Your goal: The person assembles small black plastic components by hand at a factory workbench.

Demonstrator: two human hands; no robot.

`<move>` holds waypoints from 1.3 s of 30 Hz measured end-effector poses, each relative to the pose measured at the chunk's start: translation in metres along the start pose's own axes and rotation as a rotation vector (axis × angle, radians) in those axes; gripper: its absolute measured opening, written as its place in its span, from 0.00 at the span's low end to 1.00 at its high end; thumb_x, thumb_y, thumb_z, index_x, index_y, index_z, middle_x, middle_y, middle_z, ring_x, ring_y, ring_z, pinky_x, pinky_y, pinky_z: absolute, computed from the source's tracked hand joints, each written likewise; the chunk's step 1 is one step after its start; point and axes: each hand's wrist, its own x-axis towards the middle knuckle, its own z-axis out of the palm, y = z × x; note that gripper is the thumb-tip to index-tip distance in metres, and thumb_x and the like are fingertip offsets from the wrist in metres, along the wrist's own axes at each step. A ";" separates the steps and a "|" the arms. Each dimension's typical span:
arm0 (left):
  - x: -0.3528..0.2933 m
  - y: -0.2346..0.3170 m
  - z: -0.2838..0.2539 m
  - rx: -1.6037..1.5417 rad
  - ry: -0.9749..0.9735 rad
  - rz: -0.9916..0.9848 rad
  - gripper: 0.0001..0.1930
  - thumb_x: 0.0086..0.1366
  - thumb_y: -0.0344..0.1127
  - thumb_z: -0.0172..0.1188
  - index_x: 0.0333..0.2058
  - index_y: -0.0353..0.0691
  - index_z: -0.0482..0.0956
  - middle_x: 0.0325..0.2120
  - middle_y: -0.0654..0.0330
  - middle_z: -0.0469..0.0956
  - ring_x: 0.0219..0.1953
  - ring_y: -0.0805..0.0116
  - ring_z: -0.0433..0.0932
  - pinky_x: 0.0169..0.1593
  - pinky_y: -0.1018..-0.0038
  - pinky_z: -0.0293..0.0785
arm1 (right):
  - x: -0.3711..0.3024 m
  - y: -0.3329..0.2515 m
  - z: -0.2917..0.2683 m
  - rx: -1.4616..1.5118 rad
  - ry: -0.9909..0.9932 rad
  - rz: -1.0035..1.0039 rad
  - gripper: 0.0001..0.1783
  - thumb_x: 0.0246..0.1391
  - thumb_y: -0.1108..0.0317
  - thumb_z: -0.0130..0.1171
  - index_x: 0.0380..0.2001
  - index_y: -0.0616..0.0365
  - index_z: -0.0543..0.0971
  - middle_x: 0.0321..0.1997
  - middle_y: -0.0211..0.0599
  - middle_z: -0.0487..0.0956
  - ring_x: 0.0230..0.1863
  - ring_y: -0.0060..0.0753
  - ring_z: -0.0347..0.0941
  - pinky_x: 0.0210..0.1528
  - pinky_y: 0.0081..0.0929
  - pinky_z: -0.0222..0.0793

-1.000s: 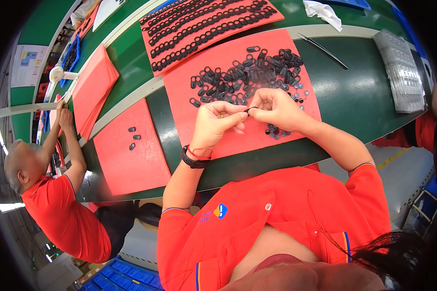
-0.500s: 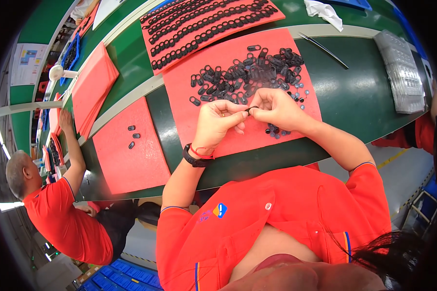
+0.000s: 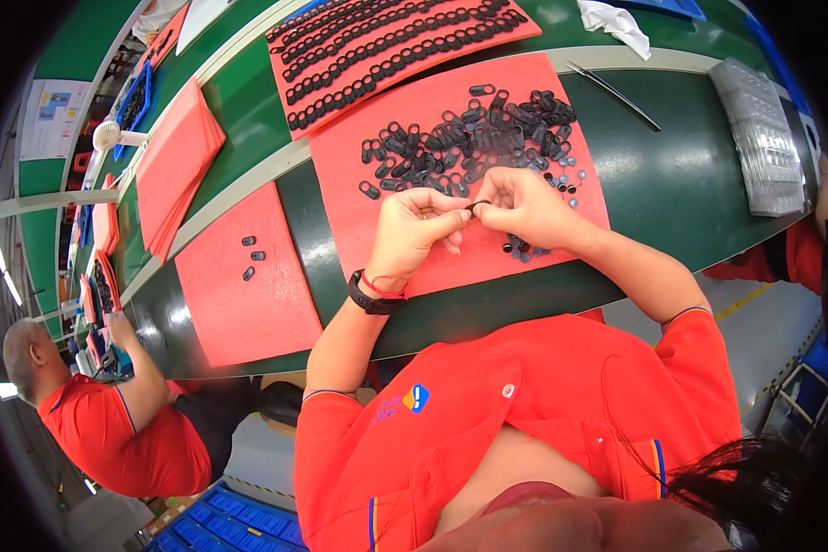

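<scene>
Between my fingertips is a small black oval part with a loop end [image 3: 475,206], mostly covered by the fingers. My left hand [image 3: 419,228] pinches it from the left, thumb against forefinger. From the right, my right hand [image 3: 529,210] closes on the same part with thumb and forefinger. Beyond both hands lies a loose heap of similar black looped parts [image 3: 515,124] on a pink foam sheet [image 3: 350,101]. Small round grey and black pieces [image 3: 522,248] are scattered beside and below my right hand.
Black parts stand in rows on another pink sheet [image 3: 405,69] behind. At left, three parts [image 3: 249,242] lie on a smaller sheet [image 3: 235,317]. Tweezers [image 3: 614,95], a white cloth [image 3: 614,26] and clear trays [image 3: 759,138] are farther right. A co-worker [image 3: 115,428] sits left.
My hands keep nearly the same place and pinch. The co-worker at the left has drawn the outstretched arm back and lowered it, leaning away from the stacked pink sheets.
</scene>
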 end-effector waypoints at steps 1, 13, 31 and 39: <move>0.000 0.000 0.000 -0.006 0.002 0.001 0.04 0.53 0.21 0.58 0.30 0.30 0.77 0.21 0.57 0.77 0.17 0.77 0.72 0.19 0.83 0.71 | 0.000 0.001 0.000 0.004 -0.001 -0.003 0.04 0.46 0.74 0.55 0.24 0.62 0.70 0.22 0.24 0.70 0.22 0.10 0.62 0.23 0.12 0.56; 0.000 -0.002 0.000 -0.008 -0.005 -0.004 0.04 0.53 0.21 0.58 0.29 0.30 0.76 0.21 0.58 0.76 0.16 0.78 0.72 0.18 0.83 0.70 | -0.001 0.001 0.002 -0.075 0.022 -0.003 0.04 0.46 0.74 0.54 0.24 0.62 0.70 0.22 0.25 0.70 0.24 0.10 0.63 0.24 0.13 0.58; -0.006 0.005 0.007 0.041 0.006 0.024 0.04 0.53 0.22 0.58 0.30 0.29 0.76 0.20 0.59 0.75 0.16 0.80 0.70 0.17 0.84 0.69 | -0.004 -0.005 0.005 -0.100 0.030 -0.039 0.04 0.46 0.75 0.54 0.23 0.60 0.68 0.21 0.23 0.68 0.22 0.08 0.60 0.22 0.12 0.54; 0.000 0.013 -0.002 -0.159 -0.035 -0.063 0.06 0.53 0.24 0.59 0.30 0.29 0.77 0.23 0.57 0.77 0.18 0.80 0.71 0.19 0.84 0.69 | 0.001 -0.010 -0.009 0.259 -0.090 0.127 0.07 0.48 0.70 0.54 0.22 0.61 0.70 0.21 0.27 0.70 0.20 0.10 0.60 0.20 0.11 0.52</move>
